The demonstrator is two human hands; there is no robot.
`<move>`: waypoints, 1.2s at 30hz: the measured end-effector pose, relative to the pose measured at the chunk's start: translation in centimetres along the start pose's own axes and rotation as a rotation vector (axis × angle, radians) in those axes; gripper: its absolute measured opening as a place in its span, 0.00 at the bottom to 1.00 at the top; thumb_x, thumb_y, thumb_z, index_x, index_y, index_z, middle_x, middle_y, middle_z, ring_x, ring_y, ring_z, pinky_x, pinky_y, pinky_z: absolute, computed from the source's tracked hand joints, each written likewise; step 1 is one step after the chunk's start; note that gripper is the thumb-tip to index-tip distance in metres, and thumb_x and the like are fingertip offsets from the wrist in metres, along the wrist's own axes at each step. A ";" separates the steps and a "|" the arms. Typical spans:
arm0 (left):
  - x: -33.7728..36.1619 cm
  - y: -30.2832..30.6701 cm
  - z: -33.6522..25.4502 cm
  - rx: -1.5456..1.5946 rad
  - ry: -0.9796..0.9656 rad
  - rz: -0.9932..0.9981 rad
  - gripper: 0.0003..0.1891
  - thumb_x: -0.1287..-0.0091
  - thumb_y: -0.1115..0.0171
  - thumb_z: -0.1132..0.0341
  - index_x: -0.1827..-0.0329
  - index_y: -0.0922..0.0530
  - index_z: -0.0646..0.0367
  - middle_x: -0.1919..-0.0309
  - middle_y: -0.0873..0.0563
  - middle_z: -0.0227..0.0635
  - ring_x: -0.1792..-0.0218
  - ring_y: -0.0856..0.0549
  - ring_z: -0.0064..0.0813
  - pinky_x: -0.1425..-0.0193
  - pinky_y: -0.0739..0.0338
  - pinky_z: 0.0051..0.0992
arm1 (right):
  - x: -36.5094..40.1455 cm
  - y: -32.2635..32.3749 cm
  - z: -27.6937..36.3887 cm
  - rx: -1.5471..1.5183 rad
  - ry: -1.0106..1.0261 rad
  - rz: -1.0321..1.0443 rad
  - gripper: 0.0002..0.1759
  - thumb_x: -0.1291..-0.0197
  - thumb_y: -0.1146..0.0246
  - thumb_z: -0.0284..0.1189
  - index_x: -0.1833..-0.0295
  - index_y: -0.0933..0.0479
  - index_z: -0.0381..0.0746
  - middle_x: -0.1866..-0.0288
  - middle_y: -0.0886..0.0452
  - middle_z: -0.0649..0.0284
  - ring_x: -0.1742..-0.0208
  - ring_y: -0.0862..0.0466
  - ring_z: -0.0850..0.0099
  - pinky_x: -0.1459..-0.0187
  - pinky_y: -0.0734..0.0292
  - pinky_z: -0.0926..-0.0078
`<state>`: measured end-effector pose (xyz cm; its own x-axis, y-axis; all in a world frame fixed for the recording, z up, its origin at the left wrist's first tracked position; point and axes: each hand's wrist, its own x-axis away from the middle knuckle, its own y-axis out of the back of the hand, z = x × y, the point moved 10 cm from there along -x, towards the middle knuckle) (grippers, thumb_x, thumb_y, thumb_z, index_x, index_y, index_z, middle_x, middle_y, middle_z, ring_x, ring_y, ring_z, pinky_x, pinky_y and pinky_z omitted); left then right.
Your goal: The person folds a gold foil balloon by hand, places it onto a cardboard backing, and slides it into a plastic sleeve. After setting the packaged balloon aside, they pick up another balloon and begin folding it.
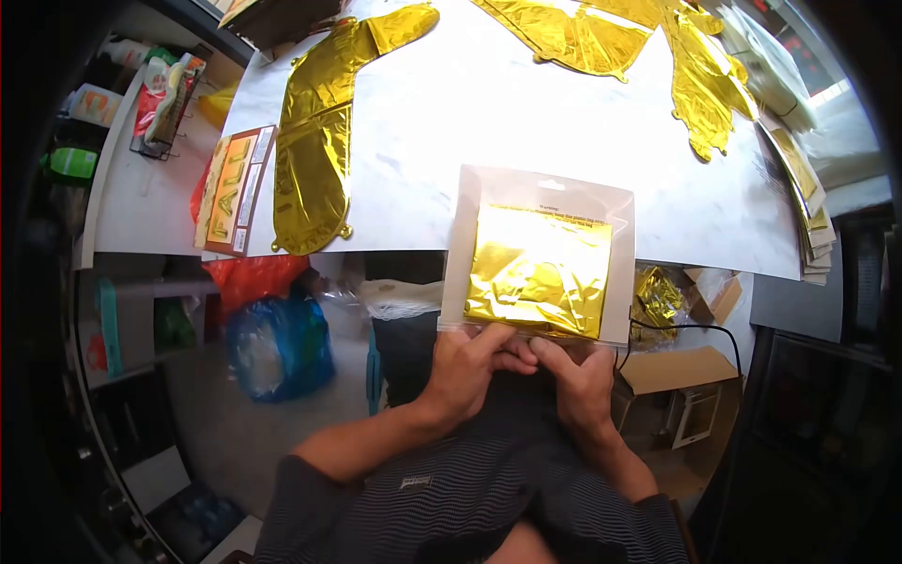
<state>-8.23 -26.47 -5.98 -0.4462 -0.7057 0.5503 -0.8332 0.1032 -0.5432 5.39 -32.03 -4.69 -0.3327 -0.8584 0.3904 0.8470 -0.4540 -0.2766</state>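
A clear plastic bag (pixel 458 273) with a hang hole and printed warning text is at the table's front edge. Inside it lies a folded gold foil balloon (pixel 537 268). My left hand (pixel 470 367) pinches the bag's lower edge left of centre. Close beside it, my right hand (pixel 581 381) pinches the same edge, thumb on top. The fingers of both hands are partly hidden under the bag. Flat on the table to the left is a long gold foil balloon (pixel 315 141), next to a card marked "FALL" (pixel 233 193).
More gold foil balloons (pixel 578 38) lie at the back of the white table (pixel 413 132). Packets are stacked at its right edge (pixel 806 202). Below are an open cardboard box (pixel 681 371), crumpled gold foil (pixel 658 296) and a blue plastic bag (pixel 279 348). A black cable (pixel 691 326) curves near my right hand.
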 end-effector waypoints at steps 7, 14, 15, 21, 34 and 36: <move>0.2 -1.1 -1.6 -0.144 -0.001 -0.022 0.14 0.24 0.38 0.70 0.40 0.20 0.68 0.55 0.09 0.44 0.62 0.08 0.35 0.64 0.12 0.28 | 0.0 0.2 2.2 0.127 0.018 -0.079 0.15 0.29 0.28 0.28 0.45 0.13 0.28 0.50 0.08 0.58 0.52 0.12 0.77 0.49 0.18 0.77; 0.0 -1.9 -2.1 -0.250 0.071 0.087 0.17 0.22 0.37 0.67 0.37 0.20 0.70 0.49 0.09 0.47 0.57 0.07 0.36 0.58 0.11 0.30 | -0.6 0.2 2.6 0.107 -0.004 -0.099 0.14 0.25 0.31 0.31 0.52 0.12 0.27 0.57 0.08 0.59 0.57 0.12 0.77 0.50 0.19 0.79; 0.2 -2.5 -2.6 -0.291 0.068 0.147 0.18 0.22 0.38 0.66 0.36 0.20 0.71 0.48 0.09 0.48 0.56 0.07 0.36 0.56 0.11 0.30 | -0.9 0.4 1.8 0.068 -0.037 -0.089 0.14 0.25 0.31 0.31 0.52 0.13 0.27 0.58 0.08 0.58 0.58 0.11 0.75 0.51 0.17 0.78; 3.0 -0.7 -4.1 -0.769 0.489 0.417 0.18 0.20 0.37 0.65 0.38 0.19 0.71 0.49 0.07 0.42 0.57 0.07 0.31 0.54 0.11 0.27 | -1.5 0.9 1.2 0.037 -0.084 -0.094 0.14 0.25 0.32 0.30 0.53 0.13 0.27 0.61 0.08 0.55 0.61 0.09 0.71 0.53 0.14 0.75; -9.4 -9.8 -20.6 -1.499 -0.748 0.296 0.17 0.24 0.33 0.60 0.44 0.14 0.67 0.52 0.09 0.50 0.53 0.10 0.39 0.46 0.16 0.34 | -2.3 2.1 4.8 0.224 0.037 0.084 0.10 0.31 0.35 0.22 0.53 0.13 0.25 0.62 0.08 0.54 0.62 0.09 0.68 0.54 0.14 0.73; -12.0 -10.2 -18.7 -1.449 -0.494 0.390 0.19 0.23 0.34 0.58 0.43 0.13 0.67 0.58 0.07 0.44 0.58 0.10 0.32 0.48 0.17 0.30 | -2.0 2.1 5.1 0.216 0.047 0.097 0.10 0.31 0.35 0.22 0.53 0.13 0.25 0.62 0.08 0.54 0.62 0.09 0.69 0.54 0.14 0.73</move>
<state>-0.46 -5.89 4.84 -0.7943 -0.5961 0.1177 -0.4184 0.6771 0.6053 9.94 -29.99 -1.58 -0.2601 -0.9081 0.3282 0.9434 -0.3115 -0.1143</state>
